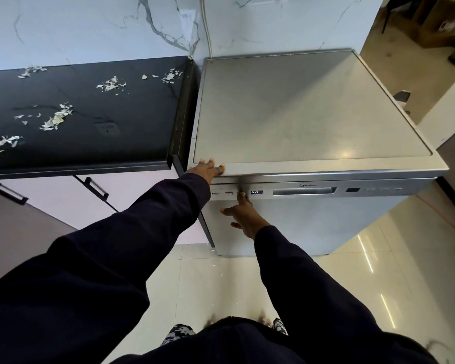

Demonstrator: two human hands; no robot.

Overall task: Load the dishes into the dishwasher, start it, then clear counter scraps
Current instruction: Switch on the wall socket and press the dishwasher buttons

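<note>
Head view: a button on the closed dishwasher [313, 219] is pressed by the right hand [243, 215] (forefinger extended); its top edge is touched by the flat left hand [208, 169]; scraps [57, 118] are strewn on the counter [132, 143].

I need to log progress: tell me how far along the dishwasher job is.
Looks done: the dishwasher door is closed, so loading seems finished, though no dishes show. In hand: the right hand has a finger on a control panel button beside the lit display, while the left hand rests on the top's front edge. Left: pale scraps lie scattered on the black counter.
</note>
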